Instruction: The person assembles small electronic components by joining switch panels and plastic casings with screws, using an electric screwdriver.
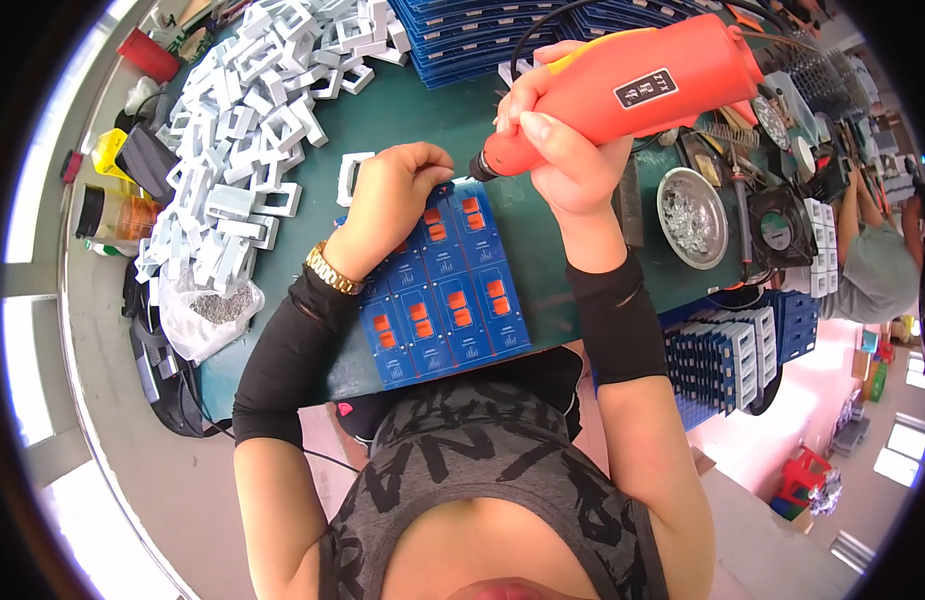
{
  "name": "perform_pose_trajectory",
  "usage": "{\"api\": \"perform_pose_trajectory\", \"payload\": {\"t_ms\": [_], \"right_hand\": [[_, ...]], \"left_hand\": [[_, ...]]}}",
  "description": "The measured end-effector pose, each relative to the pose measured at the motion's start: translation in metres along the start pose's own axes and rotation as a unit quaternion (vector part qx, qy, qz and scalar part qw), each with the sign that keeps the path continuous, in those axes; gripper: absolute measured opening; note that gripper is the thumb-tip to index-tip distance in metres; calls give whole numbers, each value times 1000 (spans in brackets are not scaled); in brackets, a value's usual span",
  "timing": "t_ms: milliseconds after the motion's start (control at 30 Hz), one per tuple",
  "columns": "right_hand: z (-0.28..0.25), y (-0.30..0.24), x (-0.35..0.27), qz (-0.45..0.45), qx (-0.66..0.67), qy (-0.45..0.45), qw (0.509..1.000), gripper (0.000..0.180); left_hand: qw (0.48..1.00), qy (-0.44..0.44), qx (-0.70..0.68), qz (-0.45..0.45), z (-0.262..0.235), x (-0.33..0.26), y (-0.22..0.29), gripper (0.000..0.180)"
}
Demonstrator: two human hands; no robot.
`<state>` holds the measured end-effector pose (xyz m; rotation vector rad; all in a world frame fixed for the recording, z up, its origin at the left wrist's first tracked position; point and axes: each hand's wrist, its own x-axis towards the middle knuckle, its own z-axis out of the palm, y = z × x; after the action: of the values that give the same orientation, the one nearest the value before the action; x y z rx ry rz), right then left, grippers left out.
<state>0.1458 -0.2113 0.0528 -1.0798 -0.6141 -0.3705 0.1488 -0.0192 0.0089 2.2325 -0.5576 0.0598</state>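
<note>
A blue panel [441,348] with rows of orange parts lies flat on the green table in front of me. My left hand [398,195] is at the panel's far edge, fingers pinched together; whatever they hold is too small to make out. In my right hand [575,160] is a red electric screwdriver [623,95], held tilted with its black tip [481,167] pointing down-left, close to my left fingertips and the panel's far edge. A white rectangular frame [351,178] lies just beyond my left hand, partly hidden by it.
A heap of white frames [273,120] covers the far left. A plastic bag of screws [213,310] sits at the left edge. Blue panels [463,40] are stacked at the back. To the right are a metal bowl of small parts [693,218] and a fan [778,232]. Another person [878,265] works farther right.
</note>
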Motion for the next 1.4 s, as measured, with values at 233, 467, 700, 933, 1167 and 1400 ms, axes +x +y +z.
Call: {"api": "perform_pose_trajectory", "payload": {"t_ms": [233, 467, 700, 933, 1167, 1400], "right_hand": [[-2, 2, -1, 0, -12, 3, 1000, 46], [2, 6, -5, -6, -38, -15, 999, 47], [-2, 9, -7, -13, -28, -41, 999, 46], [5, 13, -4, 0, 77, -3, 997, 42], [3, 24, -3, -37, 29, -39, 998, 37], [20, 25, 8, -24, -120, -66, 990, 38]], "left_hand": [[998, -62, 8, 29, 8, 1, -5, 5], [990, -54, 53, 119, 4, 2, -11, 5], [998, -59, -25, 18, -1, -1, -8, 10], [995, -68, -52, -59, -1, 0, -5, 11], [998, -48, -25, -25, 0, -1, -5, 11], [997, -68, -3, -28, -4, 3, -6, 13]]}}
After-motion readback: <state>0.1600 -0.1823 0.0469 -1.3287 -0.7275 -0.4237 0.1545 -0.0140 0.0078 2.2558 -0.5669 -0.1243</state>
